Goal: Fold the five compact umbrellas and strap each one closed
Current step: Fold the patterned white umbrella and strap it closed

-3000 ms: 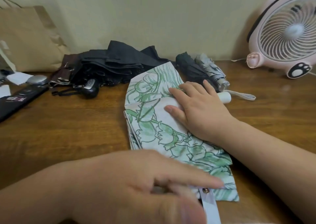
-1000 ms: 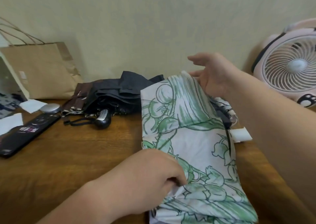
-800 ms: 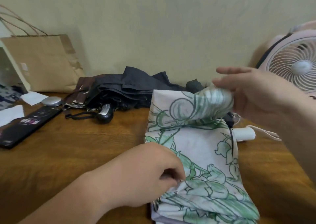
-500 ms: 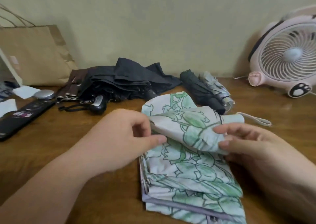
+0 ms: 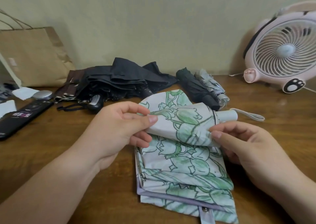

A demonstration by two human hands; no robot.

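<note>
Floral umbrella (image 5: 184,164), white with green leaves, lies on the wooden table (image 5: 59,146) in the near middle. Its canopy is pressed into flat pleats and its pale handle (image 5: 227,116) points far-right, with the wrist loop (image 5: 251,116) trailing beyond it. Both hands lift one loose panel of fabric off the stack. The left hand (image 5: 119,129) pinches the panel's left edge between thumb and forefinger, and the right hand (image 5: 248,145) grasps its right edge with curled fingers and thumb. Holding the panel at both ends probably keeps it taut, so it can be laid or rolled over the pleats without creasing. The rest of the canopy stays flat on the table, which holds the earlier pleats in order. The closing strap (image 5: 206,213), with its snap showing, sticks out at the near edge, left free for wrapping once the cloth is rolled; this umbrella is not yet strapped. At the far side a black umbrella (image 5: 123,81) sprawls unfolded beside a brown one (image 5: 71,85) on its left. To the right of them a dark rolled umbrella (image 5: 195,88) and a grey rolled umbrella (image 5: 212,86) lie side by side, apparently finished. A pink fan (image 5: 282,52) stands far right and a paper bag (image 5: 32,56) far left, both well apart from the work.
</note>
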